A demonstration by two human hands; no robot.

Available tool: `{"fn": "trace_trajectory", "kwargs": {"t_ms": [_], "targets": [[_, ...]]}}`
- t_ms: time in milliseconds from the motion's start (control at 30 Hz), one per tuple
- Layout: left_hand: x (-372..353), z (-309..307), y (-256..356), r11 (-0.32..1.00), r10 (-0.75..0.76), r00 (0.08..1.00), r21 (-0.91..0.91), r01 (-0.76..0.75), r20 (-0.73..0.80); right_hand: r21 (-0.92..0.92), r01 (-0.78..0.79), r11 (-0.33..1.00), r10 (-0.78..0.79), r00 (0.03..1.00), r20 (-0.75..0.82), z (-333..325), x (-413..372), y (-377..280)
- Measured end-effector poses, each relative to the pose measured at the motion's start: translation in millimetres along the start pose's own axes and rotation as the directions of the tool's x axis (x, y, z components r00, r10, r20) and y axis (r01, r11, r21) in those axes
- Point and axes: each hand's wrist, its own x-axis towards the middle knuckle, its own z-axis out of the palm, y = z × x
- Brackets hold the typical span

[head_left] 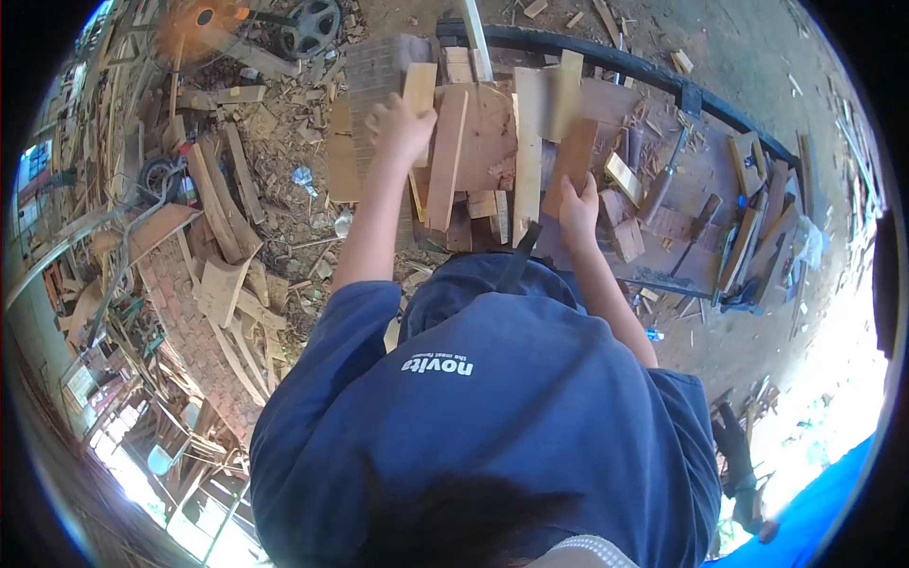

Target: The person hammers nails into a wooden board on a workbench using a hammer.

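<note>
My left hand [402, 131] is closed around a short pale wooden block [419, 87], at the left end of the low work table. My right hand [578, 210] grips the near end of a brown wooden board [573, 156]. A blurred light wood piece [565, 99] stands just beyond that board. Between my hands lie a long reddish plank [447, 161] and a pale upright strip [526, 170]. To the right of my right hand are a wooden-handled chisel [656, 194] and another dark-handled tool [699, 222].
The table's dark metal rail [606, 62] runs along the far side. Offcuts [753, 227] and a clear plastic bag [810, 243] sit at its right end. On the left are a wheel [311, 26], scrap planks [220, 199], a brick ledge [194, 317] and wood chips.
</note>
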Motion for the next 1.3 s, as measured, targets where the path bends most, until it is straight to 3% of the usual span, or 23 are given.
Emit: {"fn": "trace_trajectory", "kwargs": {"t_ms": [33, 133, 233, 267, 367, 467, 500, 567, 600, 667, 733, 767, 867, 933, 1000, 1033, 1067, 1100, 1133, 1200, 1233, 1267, 1300], "targets": [[7.2, 10.5, -1.0, 0.999, 0.041, 0.999, 0.004, -0.041, -0.023, -0.088, -0.016, 0.996, 0.014, 1.0, -0.02, -1.9, 0.4, 1.6], [19.4, 25.2, -5.5, 0.997, 0.078, 0.996, 0.004, -0.078, -0.032, -0.116, -0.1, 0.988, 0.104, 0.994, 0.024, -2.0, -8.2, 4.9], [21.6, 27.9, -9.9, 0.994, 0.105, 0.994, 0.017, -0.104, -0.029, -0.128, -0.074, 0.989, 0.079, 0.996, 0.033, 9.6, -19.2, 4.9], [20.6, 26.8, -10.8, 0.992, 0.124, 0.992, 0.031, -0.123, -0.029, -0.234, 0.001, 0.972, 0.006, 1.0, 0.03, 10.9, -11.5, 34.6], [10.9, 22.1, -13.5, 0.985, 0.166, 0.984, 0.066, -0.162, -0.062, -0.585, 0.059, 0.809, 0.077, 0.976, 0.205, 15.5, -13.1, 15.5], [-12.1, 21.5, -11.2, 0.975, 0.214, 0.97, 0.077, -0.206, -0.113, -0.66, 0.141, 0.738, 0.034, 0.969, 0.245, 16.4, -5.7, 17.0], [-21.5, 22.3, -9.2, 0.97, 0.239, 0.962, 0.066, -0.232, -0.133, -0.661, 0.134, 0.738, 0.034, 0.971, 0.235, 15.8, -4.6, 16.4], [-41.5, 27.8, -7.0, 0.95, 0.313, 0.945, 0.054, -0.309, -0.094, -0.362, 0.058, 0.93, 0.115, 0.891, 0.438, 13.9, -2.9, 13.7], [-49.8, 33.0, -5.5, 0.927, 0.375, 0.925, 0.041, -0.373, -0.062, -0.364, 0.054, 0.93, 0.115, 0.897, 0.427, 12.4, 0.8, 15.0], [-65.2, 48.8, -1.7, 0.893, 0.444, 0.889, 0.139, -0.429, -0.114, -0.727, 0.168, 0.666, 0.243, 0.872, 0.425, 10.8, 8.3, 18.1], [-83.1, 56.3, 9.1, 0.85, 0.475, 0.849, 0.37, -0.375, -0.23, -0.792, 0.145, 0.593, 0.235, 0.909, 0.343, 14.2, 3.2, 10.2], [-89.5, 59.3, 15.8, 0.846, 0.484, 0.845, 0.369, -0.385, -0.227, -0.835, 0.109, 0.54, 0.245, 0.928, 0.28, 9.9, 0.0, 5.0], [-101.9, 70.9, 45.5, 0.772, 0.608, 0.78, 0.341, -0.537, -0.147, -0.87, 0.072, 0.488, 0.222, 0.954, 0.203, 2.2, -4.1, -4.0], [-87.5, 95.3, 77.3, 0.684, 0.72, 0.693, 0.132, -0.718, 0.043, -0.827, 0.146, 0.542, 0.203, 0.933, 0.298, -6.7, -4.3, 0.7], [-55.6, 140.3, 105.2, 0.588, 0.807, 0.579, -0.061, -0.807, 0.113, -0.819, 0.165, 0.549, 0.168, 0.939, 0.302, -18.5, -5.8, 19.2], [-47.1, 156.3, 122.3, 0.575, 0.816, 0.566, -0.068, -0.815, 0.119, -0.788, 0.248, 0.563, 0.07, 0.936, 0.344, -25.7, -6.0, 31.6], [-41.6, 170.1, 140.1, 0.583, 0.8, 0.588, 0.076, -0.809, 0.122, -0.755, 0.33, 0.567, -0.03, 0.924, 0.381, -33.7, -5.9, 37.6], [-37.4, 182.7, 153.7, 0.578, 0.783, 0.61, 0.219, -0.786, 0.12, -0.763, 0.288, 0.579, -0.006, 0.937, 0.349, -39.0, -10.3, 36.8], [-33.6, 193.1, 161.7, 0.566, 0.792, 0.597, 0.214, -0.796, 0.127, -0.766, 0.275, 0.581, -0.006, 0.943, 0.333, -47.6, -15.5, 34.1], [-25.4, 205.8, 173.9, 0.623, 0.687, 0.724, 0.456, -0.636, 0.071, -0.686, 0.246, 0.684, -0.099, 0.964, 0.247, -67.0, -24.5, 28.5], [-19.0, 207.5, 180.0, 0.627, 0.645, 0.75, 0.463, -0.627, 0.143, -0.759, 0.26, 0.597, -0.208, 0.964, 0.167, -77.7, -28.1, 25.6], [-15.4, 210.6, 184.2, 0.619, 0.652, 0.743, 0.462, -0.636, 0.15, -0.776, 0.215, 0.593, -0.247, 0.966, 0.079, -90.1, -31.1, 22.7], [-14.4, 210.5, 188.9, 0.728, 0.569, 0.809, 0.366, -0.58, 0.15, -0.81, 0.161, 0.563, -0.262, 0.965, 0.01, -102.8, -30.5, 27.7]]}}
